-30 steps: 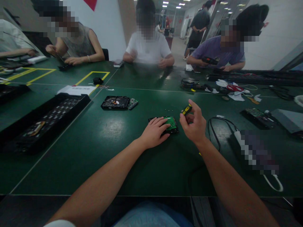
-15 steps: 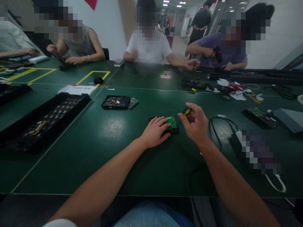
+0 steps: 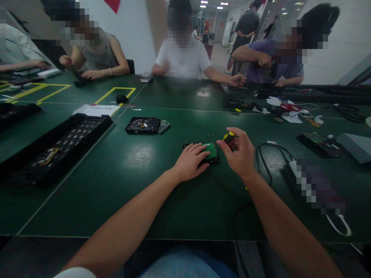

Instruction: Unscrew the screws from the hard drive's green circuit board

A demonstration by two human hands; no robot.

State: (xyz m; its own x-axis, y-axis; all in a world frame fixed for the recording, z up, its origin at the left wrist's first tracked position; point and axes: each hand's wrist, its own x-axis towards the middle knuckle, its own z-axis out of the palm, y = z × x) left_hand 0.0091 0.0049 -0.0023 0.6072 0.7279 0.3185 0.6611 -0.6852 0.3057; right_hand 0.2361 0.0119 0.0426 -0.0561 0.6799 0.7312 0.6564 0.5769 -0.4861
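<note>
A black hard drive with a green circuit board (image 3: 213, 151) lies on the dark green table (image 3: 145, 204). My left hand (image 3: 190, 161) rests flat on its left part, fingers spread and pointing right. Just right of the drive, my right hand (image 3: 239, 151) pinches a black and yellow screwdriver handle (image 3: 228, 137) between thumb and fingers. The tool's shaft cannot be made out. Several tiny screws (image 3: 208, 134) lie behind the drive.
To the left are another drive (image 3: 142, 125), a small board (image 3: 164, 126) and a long black tray (image 3: 52, 150). Cables (image 3: 261, 154), a white power strip (image 3: 301, 179) and a third drive (image 3: 320, 143) lie right. People sit opposite, one holding a power tool.
The screwdriver handle has turned in my right hand, showing more of its yellow end. My left hand stays on the drive. The view has shifted slightly.
</note>
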